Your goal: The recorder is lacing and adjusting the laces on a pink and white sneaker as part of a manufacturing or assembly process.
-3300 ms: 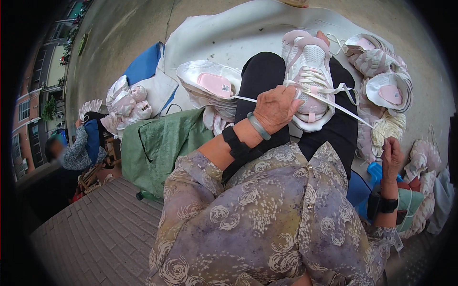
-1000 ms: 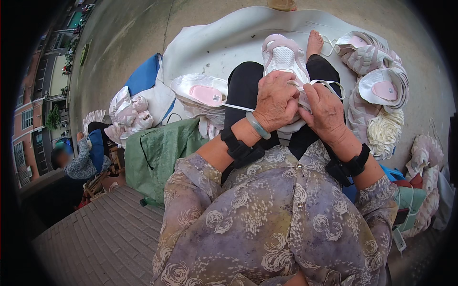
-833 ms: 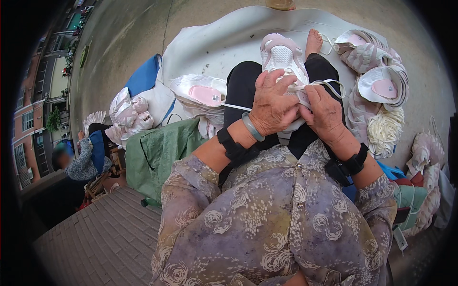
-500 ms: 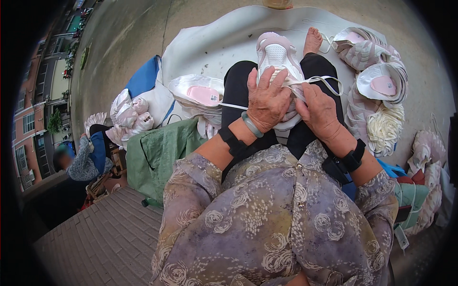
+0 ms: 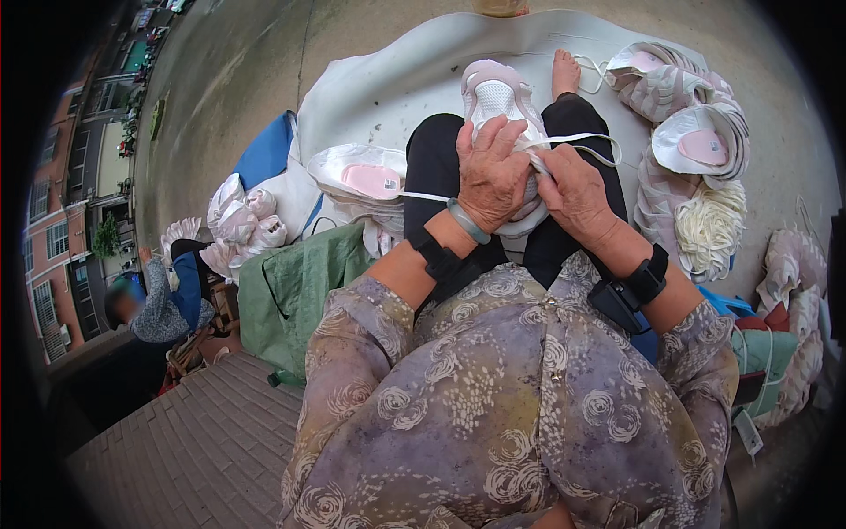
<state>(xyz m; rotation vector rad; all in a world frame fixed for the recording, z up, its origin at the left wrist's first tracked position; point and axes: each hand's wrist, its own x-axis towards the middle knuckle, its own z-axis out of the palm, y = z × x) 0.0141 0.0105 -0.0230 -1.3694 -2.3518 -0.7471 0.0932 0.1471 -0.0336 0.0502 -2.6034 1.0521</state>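
A white and pink sneaker (image 5: 499,93) is held between my knees, toe pointing away from me. My left hand (image 5: 492,176) lies over its lacing area from the left, fingers curled down onto it. From the right, my right hand (image 5: 577,192) pinches at the lacing, thumb and forefinger pressed together close to my left fingertips. A white shoelace (image 5: 586,137) loops out to the right above my right knuckles. Another stretch of white lace runs left from under my left wrist toward a stack of shoe uppers (image 5: 372,181). My fingers hide the eyelets under them.
Curved stacks of pink-white uppers (image 5: 692,145) and a bundle of cream laces (image 5: 708,220) lie on the right of a white sheet (image 5: 370,97). A green bag (image 5: 300,282) sits at my left. Farther left, another person (image 5: 167,304) sits beside more uppers (image 5: 247,216).
My right hand has come closer to my left, its fingertips now at the lacing beside my left fingers. The lace loop and the sneaker have shifted slightly left in view.
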